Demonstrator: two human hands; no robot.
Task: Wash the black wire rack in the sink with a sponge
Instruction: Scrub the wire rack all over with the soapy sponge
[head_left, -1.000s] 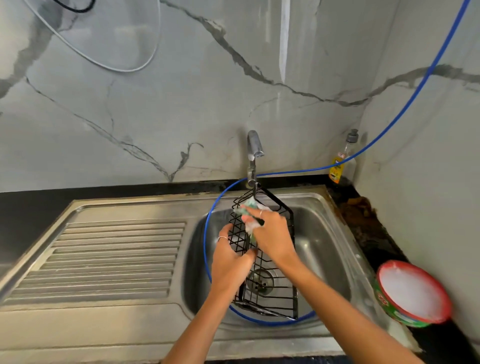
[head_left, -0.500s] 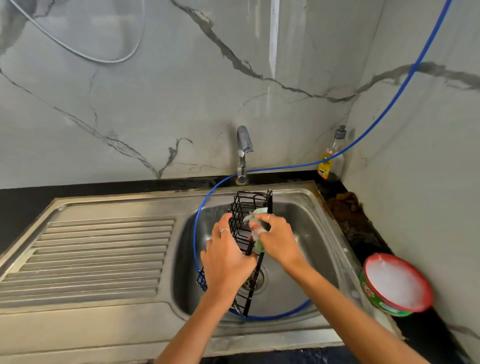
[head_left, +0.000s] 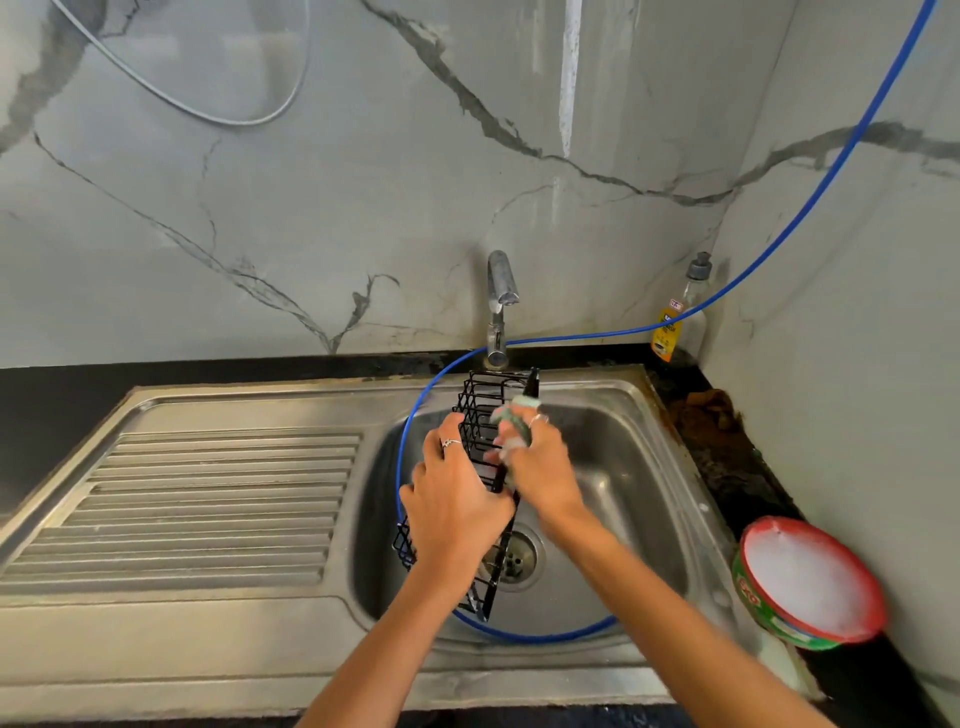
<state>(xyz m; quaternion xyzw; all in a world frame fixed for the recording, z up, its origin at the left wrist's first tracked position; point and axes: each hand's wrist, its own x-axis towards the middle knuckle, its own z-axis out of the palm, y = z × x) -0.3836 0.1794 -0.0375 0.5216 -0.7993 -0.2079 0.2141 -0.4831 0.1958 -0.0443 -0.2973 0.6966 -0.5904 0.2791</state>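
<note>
The black wire rack (head_left: 480, 410) stands on its edge inside the steel sink (head_left: 623, 467), tilted with its open basket side facing left. My left hand (head_left: 457, 509) grips the rack at its middle from the left. My right hand (head_left: 540, 467) holds a pale green soapy sponge (head_left: 511, 421) pressed against the rack's right side near the top. The rack's lower end is partly hidden behind my left hand and wrist.
A tap (head_left: 500, 306) stands behind the sink, with no water visible. A blue hose (head_left: 779, 234) loops through the basin and up the right wall. A ribbed drainboard (head_left: 208, 509) lies left. A soap bottle (head_left: 680, 317) and a red-rimmed tub of suds (head_left: 810, 582) sit right.
The rack went from lying face-up to standing on its edge, turned by my left hand. My right hand with the sponge stays on its upper part, shifted slightly.
</note>
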